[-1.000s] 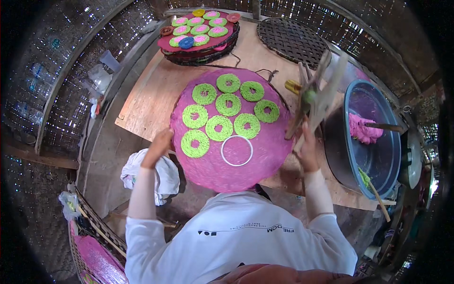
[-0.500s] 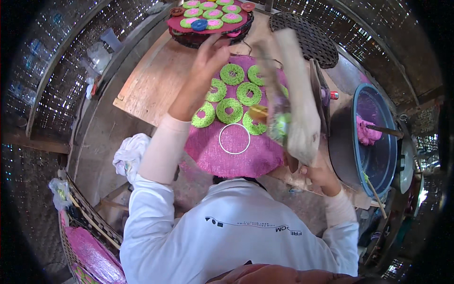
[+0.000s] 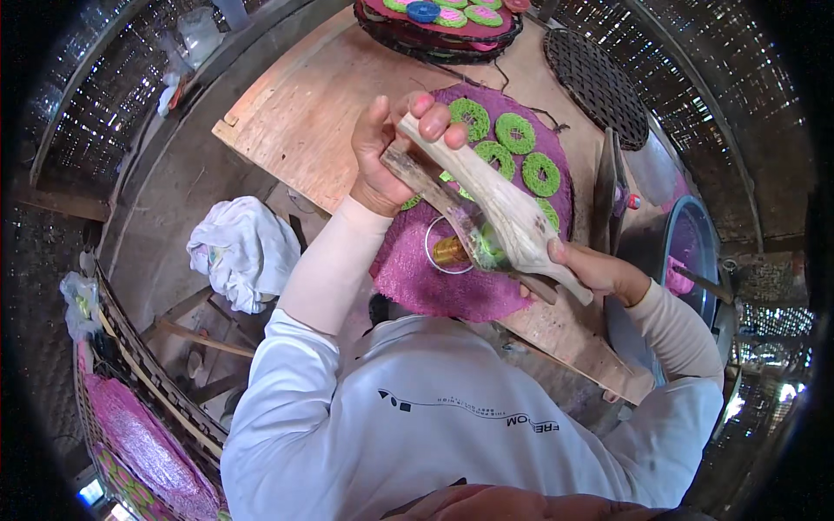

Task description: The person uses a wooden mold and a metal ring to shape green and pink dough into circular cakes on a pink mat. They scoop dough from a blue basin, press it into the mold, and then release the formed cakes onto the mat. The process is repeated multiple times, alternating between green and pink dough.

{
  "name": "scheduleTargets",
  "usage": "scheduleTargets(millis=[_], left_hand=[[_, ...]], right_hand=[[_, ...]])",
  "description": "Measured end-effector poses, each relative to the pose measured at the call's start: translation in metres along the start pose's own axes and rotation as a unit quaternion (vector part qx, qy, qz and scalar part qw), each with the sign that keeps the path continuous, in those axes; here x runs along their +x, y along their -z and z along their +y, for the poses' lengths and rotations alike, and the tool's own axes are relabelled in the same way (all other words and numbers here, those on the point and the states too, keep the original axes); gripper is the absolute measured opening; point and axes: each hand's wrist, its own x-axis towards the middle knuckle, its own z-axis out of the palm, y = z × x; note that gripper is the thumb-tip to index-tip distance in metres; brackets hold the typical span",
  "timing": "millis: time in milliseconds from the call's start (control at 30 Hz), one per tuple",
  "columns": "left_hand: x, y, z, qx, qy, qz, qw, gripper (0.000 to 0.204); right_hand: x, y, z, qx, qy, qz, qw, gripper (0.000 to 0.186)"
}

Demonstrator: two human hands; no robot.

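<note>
A wooden lever tool [image 3: 499, 200] with two arms is held in both hands over a pink mesh-covered round tray [image 3: 408, 286]. My left hand [image 3: 395, 148] has its fingers curled around the tool's upper end. My right hand [image 3: 582, 269] grips its lower end at the right. A yellow cylinder [image 3: 449, 251], with something green beside it in the tool, hangs over a white ring [image 3: 430, 234] on the tray. Several green lacy rings [image 3: 515, 133] lie on the tray's far half, partly hidden by the tool and my left hand.
At the back stands a stacked tray [image 3: 434, 39] with coloured rings; a woven round mat [image 3: 595, 85] lies right of it. A blue tub [image 3: 702, 227] with pink paste is at right. A white cloth [image 3: 243, 247] lies lower left, near a side rack [image 3: 143, 347] on the plywood table's [image 3: 295, 113] left.
The tool has swung from upright at the right to lying diagonally over the tray. My left hand has left the tray's edge, moved up, and taken hold of the tool's upper end.
</note>
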Motion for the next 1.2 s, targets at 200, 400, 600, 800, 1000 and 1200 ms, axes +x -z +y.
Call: scheduleTargets(millis=[200, 400, 600, 800, 1000, 1200], left_hand=[[-0.021, 0.002, 0.007, 0.072, -0.008, 0.147, 0.986, 0.027], [-0.023, 0.005, 0.011, 0.030, -0.012, 0.131, 0.991, 0.032], [-0.030, 0.001, -0.006, 0.060, -0.038, 0.255, 0.964, 0.027], [-0.027, 0.017, -0.020, 0.039, -0.047, 0.251, 0.966, 0.029], [-0.010, 0.014, -0.008, 0.073, -0.043, 0.202, 0.976, 0.035], [-0.012, 0.003, 0.016, 0.108, -0.047, 0.216, 0.969, 0.035]], right_hand=[[0.025, 0.003, 0.015, -0.105, -0.046, 0.025, 0.993, 0.069], [0.027, -0.008, 0.014, -0.214, -0.017, 0.118, 0.970, 0.073], [0.016, -0.003, 0.016, -0.154, -0.044, 0.110, 0.981, 0.072], [0.000, 0.000, -0.005, -0.195, -0.030, 0.167, 0.966, 0.067], [0.008, 0.003, -0.006, -0.273, -0.054, 0.214, 0.936, 0.068], [0.031, -0.012, 0.000, -0.260, -0.005, 0.231, 0.938, 0.072]])
